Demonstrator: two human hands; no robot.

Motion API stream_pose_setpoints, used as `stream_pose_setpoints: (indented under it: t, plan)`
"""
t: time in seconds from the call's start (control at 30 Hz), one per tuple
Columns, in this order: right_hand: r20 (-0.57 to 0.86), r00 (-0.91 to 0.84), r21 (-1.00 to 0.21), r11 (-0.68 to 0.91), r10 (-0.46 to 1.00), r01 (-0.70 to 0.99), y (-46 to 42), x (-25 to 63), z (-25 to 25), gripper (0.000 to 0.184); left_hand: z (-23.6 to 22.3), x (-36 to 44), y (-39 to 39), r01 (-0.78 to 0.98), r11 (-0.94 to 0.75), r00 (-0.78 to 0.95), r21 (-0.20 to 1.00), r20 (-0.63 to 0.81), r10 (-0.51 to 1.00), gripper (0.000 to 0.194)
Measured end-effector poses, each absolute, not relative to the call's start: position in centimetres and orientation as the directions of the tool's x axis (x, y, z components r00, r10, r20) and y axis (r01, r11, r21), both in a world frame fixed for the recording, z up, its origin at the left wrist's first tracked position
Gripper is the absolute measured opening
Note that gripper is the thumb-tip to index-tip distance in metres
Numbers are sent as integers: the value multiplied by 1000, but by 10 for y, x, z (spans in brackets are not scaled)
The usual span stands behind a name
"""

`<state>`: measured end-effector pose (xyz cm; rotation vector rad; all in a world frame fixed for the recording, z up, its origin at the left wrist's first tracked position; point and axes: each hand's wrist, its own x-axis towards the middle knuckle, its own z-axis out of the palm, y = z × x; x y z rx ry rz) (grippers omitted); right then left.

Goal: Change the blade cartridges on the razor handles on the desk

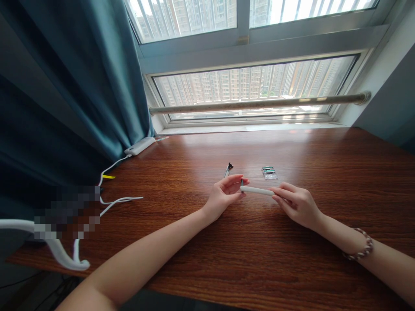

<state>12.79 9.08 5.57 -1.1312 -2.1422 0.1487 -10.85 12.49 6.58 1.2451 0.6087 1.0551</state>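
Note:
My right hand [293,203] is closed around the right end of a slim white razor handle [257,190]. The handle lies roughly level, and its left tip meets a narrow dark-green razor cartridge [242,183]. My left hand [227,192] pinches that cartridge upright between thumb and fingers. Whether the two pieces are locked together I cannot tell. Just beyond my left fingers, a metallic razor-like piece with a black head [229,166] rests on the table. Behind the handle is a small clear case [269,173] with green-and-dark strips in it.
The brown wooden table [201,255] reaches to the window sill. A white power strip [140,146] sits by the blue curtain [123,86] at the back left. White cables [119,200] trail over the left side, near a curved white stand [61,252].

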Motion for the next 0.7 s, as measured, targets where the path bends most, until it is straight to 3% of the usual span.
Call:
stream_pose_setpoints:
  t: [0.13, 0.33, 0.7]
  plan:
    - [563, -260, -406, 537, 784, 739, 92, 129, 55, 20, 67, -109, 124, -249, -24, 436, 968, 134, 890, 59]
    - [558, -412, -350, 654, 720, 670, 90, 130, 56, 23, 69, -108, 121, -245, -48, 432, 968, 153, 889, 55]
    - [581, -345, -307, 591, 737, 746, 91, 130, 53, 21, 70, -106, 121, -282, 11, 461, 959, 126, 878, 51]
